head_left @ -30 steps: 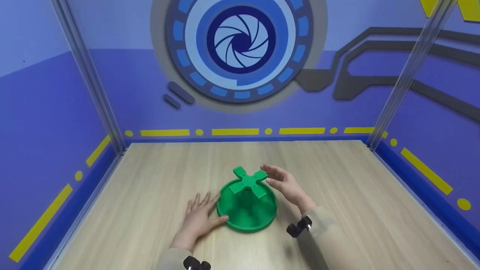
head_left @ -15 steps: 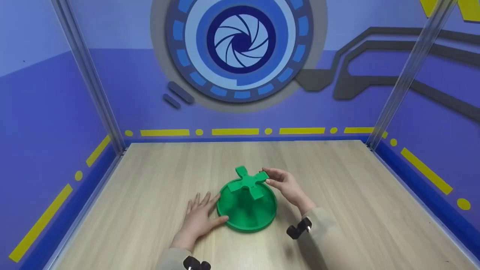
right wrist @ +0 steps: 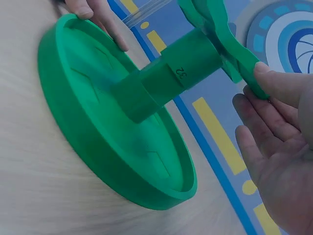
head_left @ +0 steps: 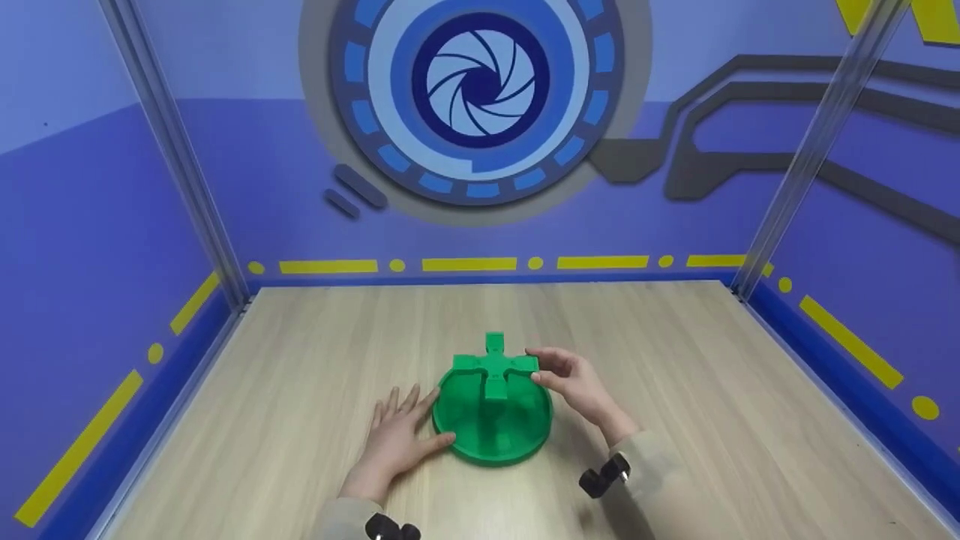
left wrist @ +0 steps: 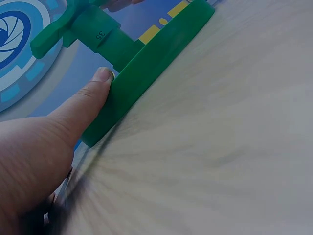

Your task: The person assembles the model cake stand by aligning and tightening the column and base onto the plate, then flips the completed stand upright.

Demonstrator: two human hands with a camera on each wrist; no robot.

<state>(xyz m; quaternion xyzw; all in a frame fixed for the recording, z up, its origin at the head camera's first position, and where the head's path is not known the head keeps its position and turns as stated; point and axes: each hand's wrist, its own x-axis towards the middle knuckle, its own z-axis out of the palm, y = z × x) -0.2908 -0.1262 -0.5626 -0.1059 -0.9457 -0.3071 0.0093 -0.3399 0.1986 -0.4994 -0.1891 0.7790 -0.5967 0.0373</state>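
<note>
A round green dish (head_left: 517, 431) with a raised rim lies on the table. From its middle rises a green stepped stem (right wrist: 161, 81), marked 32 on one side and 35 on another. On top sits a green four-armed cross (head_left: 495, 365). My left hand (head_left: 401, 442) rests at the dish's left side, fingers spread and straight, its thumb touching the rim, as the left wrist view shows. With thumb and fingertips my right hand (head_left: 574, 382) pinches the end of the cross's right arm. In the right wrist view its other fingers lie loosely below that arm.
The pale wooden table (head_left: 337, 337) extends around the dish. Blue printed panels (head_left: 225, 172) enclose the back and sides, with metal posts (head_left: 176, 150) at the rear corners.
The cross has turned clockwise, seen from above, so its arms now point straight back, front and sideways. My right hand has closed on one arm and come slightly nearer. My left hand stays put.
</note>
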